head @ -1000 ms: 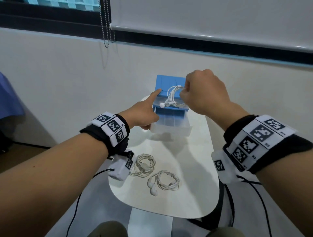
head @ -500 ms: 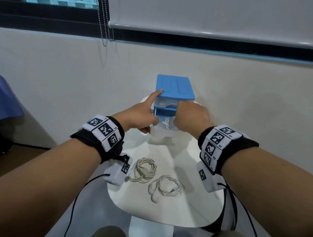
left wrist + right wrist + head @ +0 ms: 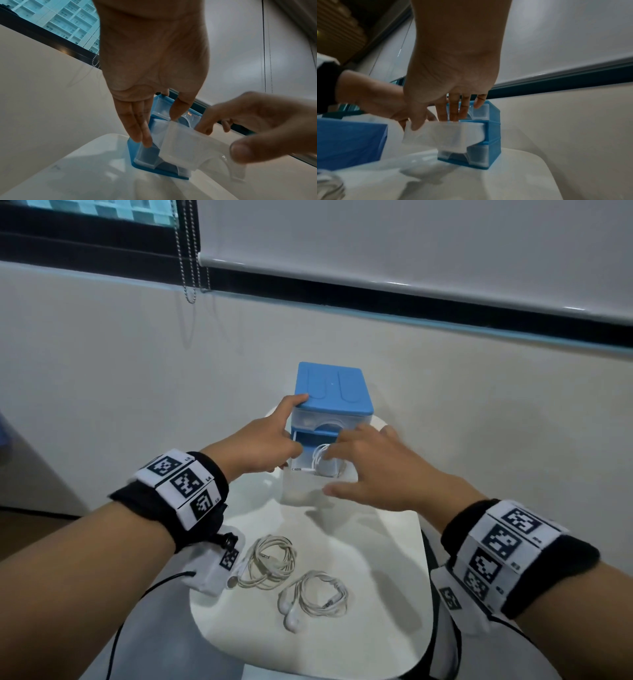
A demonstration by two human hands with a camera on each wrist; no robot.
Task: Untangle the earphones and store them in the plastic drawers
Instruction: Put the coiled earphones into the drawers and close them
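A small blue drawer unit (image 3: 334, 390) stands at the far end of the white table (image 3: 376, 577). Its clear middle drawer (image 3: 303, 486) is pulled out, and a coil of white earphones (image 3: 320, 460) lies inside. My left hand (image 3: 281, 433) braces the unit's left side, with straight fingers (image 3: 140, 132) along the wall and the index tip on the lid. My right hand (image 3: 356, 470) hovers over the drawer with spread fingers (image 3: 453, 108) and holds nothing. Two more coiled earphone sets lie near me, one cream (image 3: 270, 561) and one white (image 3: 315, 597).
The table is narrow, with rounded edges, and the unit stands close to the beige wall (image 3: 137, 371). A bead chain (image 3: 188, 268) hangs from the window blind at the upper left. Black cables run from both wrist cameras off the table's sides.
My right hand brought the earphones down from above the unit into the open middle drawer and let them go, its fingers now spread. The left hand stayed on the unit.
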